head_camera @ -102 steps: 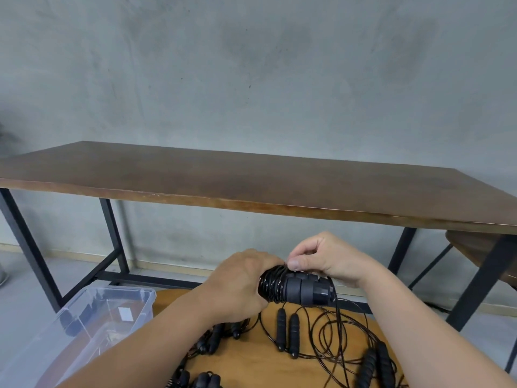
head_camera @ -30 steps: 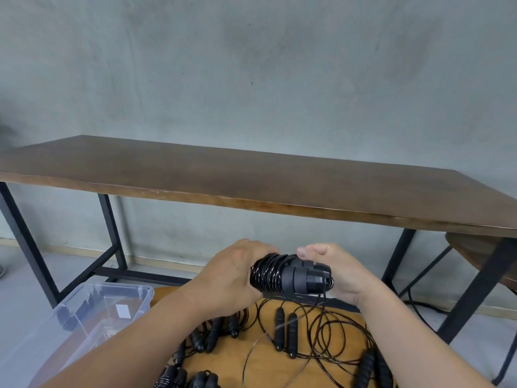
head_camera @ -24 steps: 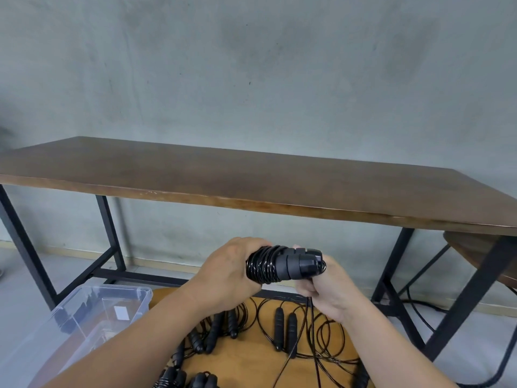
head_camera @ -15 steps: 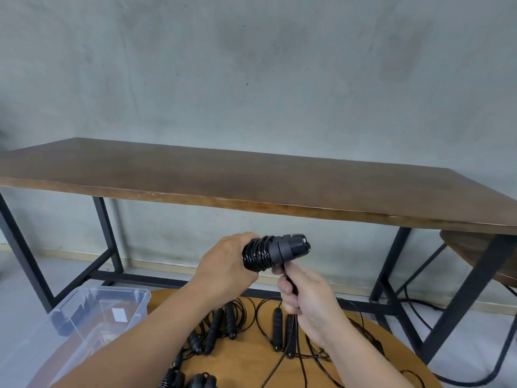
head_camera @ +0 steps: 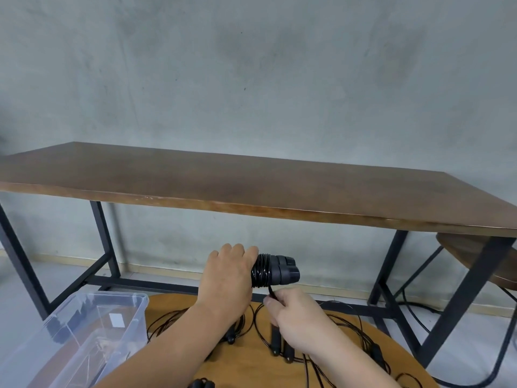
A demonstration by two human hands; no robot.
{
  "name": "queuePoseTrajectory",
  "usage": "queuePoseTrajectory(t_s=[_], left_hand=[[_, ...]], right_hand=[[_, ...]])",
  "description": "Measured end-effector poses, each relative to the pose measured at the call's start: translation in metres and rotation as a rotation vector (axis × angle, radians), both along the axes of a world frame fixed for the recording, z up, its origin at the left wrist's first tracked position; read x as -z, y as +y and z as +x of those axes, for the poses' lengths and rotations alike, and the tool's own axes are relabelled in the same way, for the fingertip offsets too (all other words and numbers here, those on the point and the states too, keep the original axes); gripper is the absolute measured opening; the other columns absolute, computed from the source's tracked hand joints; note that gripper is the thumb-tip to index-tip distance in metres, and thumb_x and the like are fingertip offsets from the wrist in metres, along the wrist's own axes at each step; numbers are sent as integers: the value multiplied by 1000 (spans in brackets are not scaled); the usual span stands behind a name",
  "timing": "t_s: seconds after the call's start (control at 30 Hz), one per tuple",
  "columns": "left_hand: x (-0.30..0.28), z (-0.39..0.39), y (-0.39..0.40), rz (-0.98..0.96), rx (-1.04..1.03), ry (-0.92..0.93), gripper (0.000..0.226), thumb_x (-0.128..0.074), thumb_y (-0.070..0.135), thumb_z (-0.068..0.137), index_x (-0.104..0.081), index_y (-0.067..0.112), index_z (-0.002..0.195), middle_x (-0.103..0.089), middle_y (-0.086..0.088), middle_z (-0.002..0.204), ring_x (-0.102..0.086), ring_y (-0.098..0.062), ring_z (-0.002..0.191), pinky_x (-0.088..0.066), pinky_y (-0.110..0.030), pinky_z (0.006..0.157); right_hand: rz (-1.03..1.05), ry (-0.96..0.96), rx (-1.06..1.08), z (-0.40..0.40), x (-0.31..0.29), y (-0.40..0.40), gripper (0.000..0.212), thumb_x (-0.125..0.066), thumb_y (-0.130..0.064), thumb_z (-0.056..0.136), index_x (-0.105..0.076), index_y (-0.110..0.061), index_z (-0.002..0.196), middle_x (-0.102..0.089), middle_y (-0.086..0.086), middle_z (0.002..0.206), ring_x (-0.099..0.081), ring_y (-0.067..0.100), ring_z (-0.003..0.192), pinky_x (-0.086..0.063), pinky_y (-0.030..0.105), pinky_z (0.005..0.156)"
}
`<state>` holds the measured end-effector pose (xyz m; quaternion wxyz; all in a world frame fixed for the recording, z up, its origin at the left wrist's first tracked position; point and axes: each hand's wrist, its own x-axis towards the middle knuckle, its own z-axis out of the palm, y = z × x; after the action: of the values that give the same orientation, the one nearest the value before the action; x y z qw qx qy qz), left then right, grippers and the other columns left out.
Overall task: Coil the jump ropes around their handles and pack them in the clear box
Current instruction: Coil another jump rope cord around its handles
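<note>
My left hand grips a pair of black jump-rope handles held side by side, with black cord coiled tightly around them. Just below the handles, my right hand pinches the free run of that cord. Both hands hover above a round wooden table. Several loose jump ropes with black handles lie tangled on it. The clear box stands at the lower left beside the round table; its contents are hard to make out.
A long dark wooden table on black metal legs stands against the grey wall behind. A wooden stool sits at the right, with a black cable on the floor below it.
My right hand has come off the top of the handles and dropped beneath them, now pinching the cord. The bundle has stayed in my left hand and shifted slightly left and up.
</note>
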<state>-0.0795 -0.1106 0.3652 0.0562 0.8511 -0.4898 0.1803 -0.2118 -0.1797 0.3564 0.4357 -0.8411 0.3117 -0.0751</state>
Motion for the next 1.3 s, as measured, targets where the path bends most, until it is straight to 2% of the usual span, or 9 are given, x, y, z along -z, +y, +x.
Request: queuePoseTrajectory(t_s=[0.33, 0.43, 0.53, 0.67, 0.8, 0.9, 1.0, 1.1, 1.3], left_hand=[[-5, -6, -1, 88, 35, -86, 41, -58, 13, 87, -38, 21, 122, -50, -3, 107, -45, -21, 96, -40, -33, 81], [-7, -8, 0, 125, 69, -123, 40, -59, 12, 86, -38, 20, 120, -50, -5, 107, -45, -21, 97, -40, -34, 82], [-6, -8, 3, 136, 133, -135, 42, -61, 15, 86, -39, 22, 121, -50, -4, 106, -45, -21, 97, -37, -33, 79], [-16, -6, 5, 116, 293, -89, 33, -56, 17, 88, -44, 25, 118, -50, 1, 101, -41, -19, 92, -29, -31, 73], [-22, -7, 6, 65, 478, 111, 17, -57, 27, 91, -53, 30, 107, -53, 7, 91, -43, -14, 85, -42, -32, 75], [-22, -7, 5, 28, 520, 243, 13, -60, 26, 89, -54, 32, 97, -54, 10, 85, -44, -9, 82, -44, -28, 72], [-23, -8, 6, 20, 539, 304, 17, -61, 23, 87, -52, 36, 94, -55, 11, 83, -44, -6, 82, -44, -25, 70], [-27, -10, 8, -9, 562, 399, 23, -61, 22, 84, -52, 40, 94, -57, 14, 84, -47, -3, 85, -43, -22, 71], [-33, -5, 8, -88, 533, 567, 34, -69, 22, 78, -55, 45, 98, -59, 20, 87, -54, -2, 92, -46, -22, 75]], right_hand=[[-374, 283, -150, -2, -50, -20, 22, -56, -20, 91, -72, -5, 85, -60, 8, 71, -55, 15, 63, -50, 32, 61], [-441, 292, -166, -1, -62, -23, 21, -61, -20, 89, -76, -7, 86, -72, 15, 88, -65, 21, 70, -57, 34, 70], [-458, 271, -215, -2, -77, -32, 18, -66, -25, 90, -79, -13, 86, -74, 6, 90, -69, 19, 82, -60, 37, 77], [-323, 236, -318, -5, -92, -51, 13, -75, -33, 84, -79, -22, 78, -73, -6, 80, -64, 7, 79, -50, 24, 69], [-175, 153, -390, -11, -96, -72, 16, -82, -33, 77, -79, -17, 81, -71, -5, 76, -59, 4, 71, -47, 21, 64], [-3, 37, -384, -15, -89, -83, 20, -83, -33, 72, -78, -16, 80, -64, -6, 68, -48, 5, 58, -34, 21, 52], [135, -55, -334, -19, -77, -93, 17, -81, -33, 68, -77, -19, 76, -56, -4, 62, -40, 8, 54, -30, 23, 51], [240, -137, -283, -23, -66, -98, 12, -79, -31, 68, -77, -20, 73, -55, -1, 63, -42, 12, 58, -34, 25, 56], [461, -351, -179, -21, -47, -94, 20, -70, -25, 73, -71, -8, 83, -69, 6, 76, -65, 17, 70, -53, 28, 67]])
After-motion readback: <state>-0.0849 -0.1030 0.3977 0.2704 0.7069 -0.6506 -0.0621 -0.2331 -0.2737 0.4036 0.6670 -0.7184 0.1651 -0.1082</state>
